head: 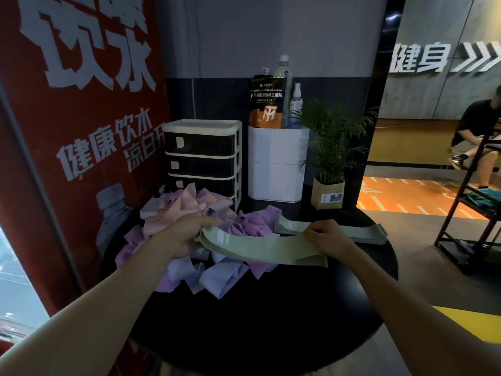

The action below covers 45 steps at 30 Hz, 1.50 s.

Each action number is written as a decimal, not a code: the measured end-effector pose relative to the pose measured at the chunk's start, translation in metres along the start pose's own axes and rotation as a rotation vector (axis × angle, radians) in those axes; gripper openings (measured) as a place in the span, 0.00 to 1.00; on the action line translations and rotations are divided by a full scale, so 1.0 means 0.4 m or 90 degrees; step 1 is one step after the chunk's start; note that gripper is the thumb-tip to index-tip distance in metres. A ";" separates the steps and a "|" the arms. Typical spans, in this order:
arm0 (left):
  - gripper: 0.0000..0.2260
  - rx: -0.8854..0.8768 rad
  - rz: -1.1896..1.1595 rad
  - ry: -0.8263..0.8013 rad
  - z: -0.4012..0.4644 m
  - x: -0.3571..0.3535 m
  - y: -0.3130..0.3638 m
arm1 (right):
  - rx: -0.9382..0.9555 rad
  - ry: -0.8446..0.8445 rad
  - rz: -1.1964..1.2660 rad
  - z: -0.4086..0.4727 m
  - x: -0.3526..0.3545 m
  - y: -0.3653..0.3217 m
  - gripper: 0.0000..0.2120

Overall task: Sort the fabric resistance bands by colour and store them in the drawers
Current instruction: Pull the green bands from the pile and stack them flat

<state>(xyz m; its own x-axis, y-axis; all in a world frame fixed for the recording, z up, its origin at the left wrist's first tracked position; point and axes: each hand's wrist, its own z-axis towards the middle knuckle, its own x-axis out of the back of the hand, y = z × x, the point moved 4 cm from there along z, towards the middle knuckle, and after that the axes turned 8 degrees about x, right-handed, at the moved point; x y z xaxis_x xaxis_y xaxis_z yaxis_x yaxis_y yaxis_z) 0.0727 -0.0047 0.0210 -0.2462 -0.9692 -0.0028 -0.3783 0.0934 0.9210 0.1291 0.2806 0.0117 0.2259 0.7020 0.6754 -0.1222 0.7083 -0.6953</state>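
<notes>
Sorting is under way: left hand (189,234) and right hand (324,238) each pinch an end of a green band (254,246) above the bench (271,321). Next, probably lay it on the green stack (360,232) at right; drawers (202,158) stand closed at the far side.

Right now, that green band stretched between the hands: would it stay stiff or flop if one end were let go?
Probably flop: the green band sags between the left hand and right hand. It looks like soft, light fabric, unlikely to slip or break.
</notes>
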 end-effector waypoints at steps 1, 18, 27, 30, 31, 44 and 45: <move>0.10 0.005 0.077 0.027 -0.001 -0.003 -0.009 | -0.002 -0.018 -0.014 -0.006 -0.005 0.006 0.12; 0.12 -0.293 0.247 0.152 -0.026 -0.030 0.046 | 0.026 -0.173 -0.224 -0.070 0.014 0.047 0.08; 0.08 -0.364 0.206 0.158 0.019 -0.145 0.121 | 0.019 -0.065 -0.142 -0.056 0.099 0.125 0.06; 0.08 -0.381 0.195 0.177 0.051 -0.191 0.138 | 0.020 -0.053 -0.112 -0.047 0.131 0.173 0.08; 0.10 -0.383 0.195 0.180 0.065 -0.206 0.144 | 0.021 -0.064 -0.108 -0.043 0.140 0.187 0.10; 0.08 -0.337 0.297 0.196 0.178 -0.267 0.094 | -0.073 -0.127 -0.165 -0.063 0.095 0.324 0.10; 0.09 -0.335 0.292 0.189 0.182 -0.265 0.087 | -0.093 -0.129 -0.175 -0.062 0.093 0.327 0.15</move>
<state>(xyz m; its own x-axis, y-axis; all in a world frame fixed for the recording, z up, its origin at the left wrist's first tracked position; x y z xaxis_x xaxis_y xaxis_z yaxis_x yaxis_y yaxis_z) 0.0207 0.1178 0.0249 0.0024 -0.8867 0.4624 0.1978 0.4537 0.8689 0.1456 0.3974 -0.0603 0.0339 0.4980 0.8665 0.0597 0.8645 -0.4991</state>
